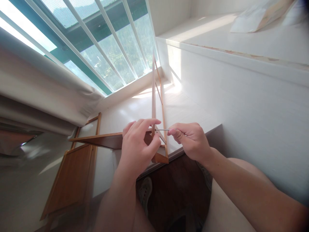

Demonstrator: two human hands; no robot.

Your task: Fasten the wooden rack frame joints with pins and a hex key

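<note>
A brown wooden frame stands on the white ledge, joined to a wooden panel that runs off to the left. My left hand is closed around the frame near the joint, thumb and fingers on either side of its upright piece. Pinched in my right hand is a thin metal shaft, which looks like a hex key; its rear end is hidden in my fingers. The key's tip meets a small dark hole in the side of the wooden frame, between my left thumb and forefinger.
Another wooden piece with a brown panel leans at the left, below a grey curtain. Ahead is a barred window. A white wall rises on the right, with a plastic bag on its upper shelf. The ledge edge lies above a dark floor.
</note>
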